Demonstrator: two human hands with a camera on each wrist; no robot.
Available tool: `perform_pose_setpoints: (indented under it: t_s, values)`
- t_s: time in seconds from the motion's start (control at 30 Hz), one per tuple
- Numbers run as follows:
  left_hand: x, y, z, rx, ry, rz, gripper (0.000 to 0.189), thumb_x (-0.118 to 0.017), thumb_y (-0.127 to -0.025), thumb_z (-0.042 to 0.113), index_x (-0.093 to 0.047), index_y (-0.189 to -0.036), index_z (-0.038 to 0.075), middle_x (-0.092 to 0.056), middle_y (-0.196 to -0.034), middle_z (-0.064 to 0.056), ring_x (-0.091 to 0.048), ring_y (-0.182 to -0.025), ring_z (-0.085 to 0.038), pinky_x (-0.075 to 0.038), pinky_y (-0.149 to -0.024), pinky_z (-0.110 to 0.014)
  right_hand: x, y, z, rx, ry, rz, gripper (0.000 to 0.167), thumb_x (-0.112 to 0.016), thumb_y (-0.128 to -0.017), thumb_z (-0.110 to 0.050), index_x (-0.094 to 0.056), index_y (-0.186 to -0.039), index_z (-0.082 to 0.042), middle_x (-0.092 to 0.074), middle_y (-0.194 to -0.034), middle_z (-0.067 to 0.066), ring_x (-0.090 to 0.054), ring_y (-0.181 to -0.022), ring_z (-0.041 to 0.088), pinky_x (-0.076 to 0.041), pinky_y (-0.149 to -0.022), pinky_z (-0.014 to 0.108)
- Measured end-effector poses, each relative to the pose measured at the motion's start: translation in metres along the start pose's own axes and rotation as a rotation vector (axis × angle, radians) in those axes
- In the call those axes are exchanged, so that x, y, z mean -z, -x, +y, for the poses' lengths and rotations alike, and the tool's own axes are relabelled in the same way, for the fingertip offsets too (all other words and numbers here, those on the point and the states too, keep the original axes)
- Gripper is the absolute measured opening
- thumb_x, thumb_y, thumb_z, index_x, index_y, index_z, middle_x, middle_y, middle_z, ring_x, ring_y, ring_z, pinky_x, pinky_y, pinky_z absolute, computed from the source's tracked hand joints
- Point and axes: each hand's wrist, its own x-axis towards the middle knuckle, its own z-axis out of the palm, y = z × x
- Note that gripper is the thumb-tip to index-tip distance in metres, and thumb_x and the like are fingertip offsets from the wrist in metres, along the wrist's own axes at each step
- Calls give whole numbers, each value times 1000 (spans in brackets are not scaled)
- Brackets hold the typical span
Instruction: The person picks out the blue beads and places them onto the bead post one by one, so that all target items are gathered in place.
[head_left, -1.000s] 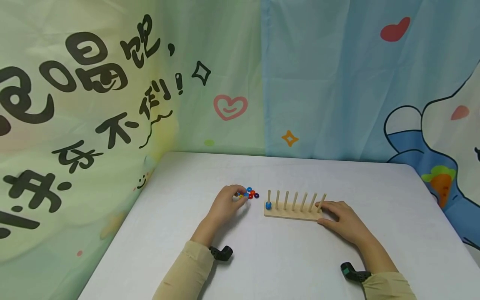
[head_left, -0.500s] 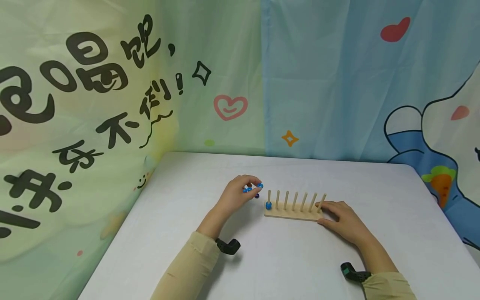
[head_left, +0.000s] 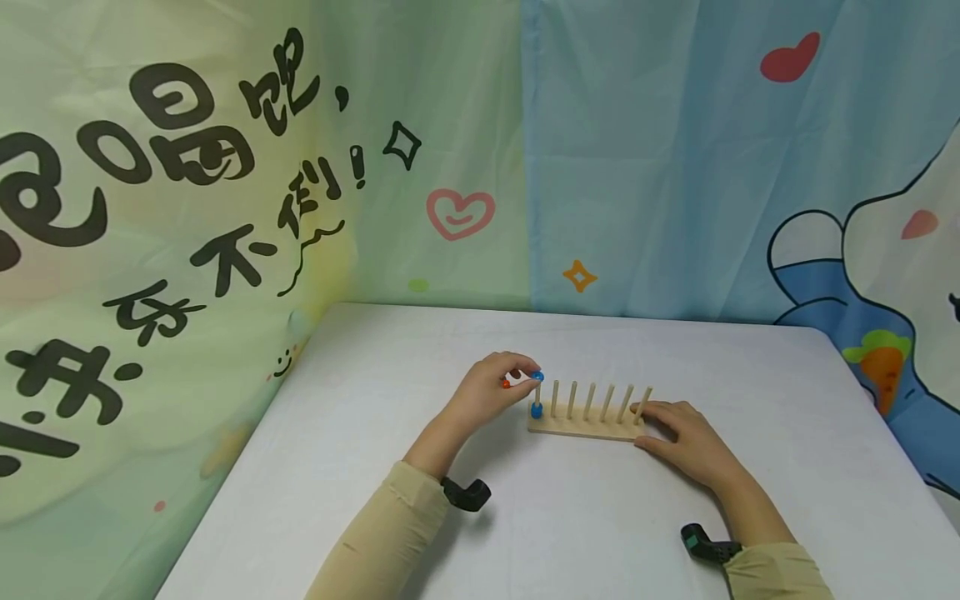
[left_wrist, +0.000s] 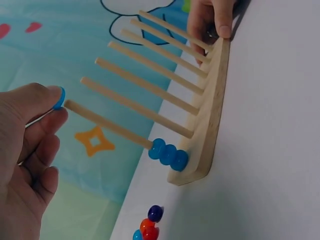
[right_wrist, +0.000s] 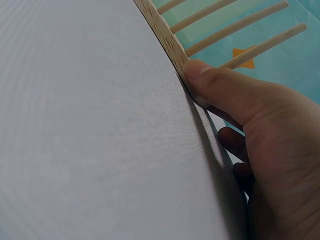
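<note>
A wooden peg rack (head_left: 585,427) lies on the table with a row of upright pegs. Low on its leftmost peg (left_wrist: 107,124) sit three blue beads (left_wrist: 168,154), stacked against one another. My left hand (head_left: 491,392) pinches another blue bead (left_wrist: 60,98) between thumb and index finger, right at the tip of that peg. Whether the bead is over the tip cannot be told. At the rack's other end, my right hand (head_left: 686,442) grips the base (right_wrist: 167,42), its thumb on the near side. The right hand's other fingertips are partly hidden.
Loose beads lie on the white table (head_left: 585,517) left of the rack, among them a dark purple bead (left_wrist: 155,213) and a red bead (left_wrist: 150,233). In the head view the left hand mostly covers them. A printed curtain (head_left: 615,167) stands behind the table.
My left hand has picked a blue bead from the loose group and carried it up and right to the leftmost peg's tip. The right hand and the rack have stayed in place.
</note>
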Motion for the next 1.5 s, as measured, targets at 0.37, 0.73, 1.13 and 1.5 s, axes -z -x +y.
perform_pose_setpoints:
  t_s: [0.37,0.73,1.13,1.5]
  values:
    - [-4,-1,0,8,-19,-19,22,-66,-96,33,-70,-114,22,-69,-112,7,-59,-98,-11,-50,-78,-22,-1,-1,1,5,-1,5,53,-74,-87,-41,-62,-129,-11,-62,-130,14,-51,-119,34,-38,-101,58]
    - [-15,5,-10,21,12,-19,21,-68,-94,29,-70,-112,19,-70,-110,3,-62,-93,-16,-49,-77,-21,1,0,0,8,-3,1,52,-75,-87,-40,-63,-128,-11,-63,-129,14,-51,-118,35,-38,-102,58]
    - [-32,9,-25,108,29,-68,22,-68,-94,30,-70,-114,20,-69,-123,5,-62,-101,-12,-50,-87,-25,2,0,-3,-3,-7,-6,54,-74,-87,-41,-62,-129,-10,-62,-129,15,-51,-120,35,-38,-102,58]
    - [-45,13,-35,95,5,-74,21,-69,-94,29,-70,-112,18,-70,-113,3,-62,-98,-11,-50,-84,-24,2,0,-2,2,-6,-3,53,-75,-87,-40,-62,-129,-11,-62,-129,13,-52,-117,33,-39,-101,57]
